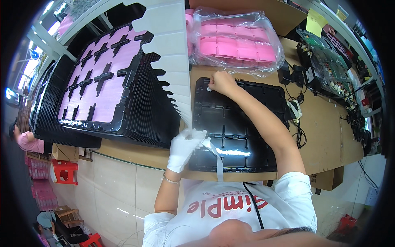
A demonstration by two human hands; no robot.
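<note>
In a white glove, my left hand (185, 149) is closed at the near left edge of a black plastic tray (210, 111). A narrow white strip (219, 164) hangs from its fingers over the tray's front edge. Just above that glove ends the lower tip of a tall white notched sheet (170, 45); whether the glove grips it, I cannot tell. My bare right hand (223, 83) reaches across the tray to its far left corner. Its fingers pinch a small white piece (209, 88), touching or just above the tray.
At left stands a tall stack of black trays (152, 107), topped with pink sheets and black cross-shaped dividers. Behind lies a clear bag of pink pieces (234, 41). Cables (300, 136) and circuit boards (325, 53) crowd the right side. A red stool (65, 172) and other people are beyond.
</note>
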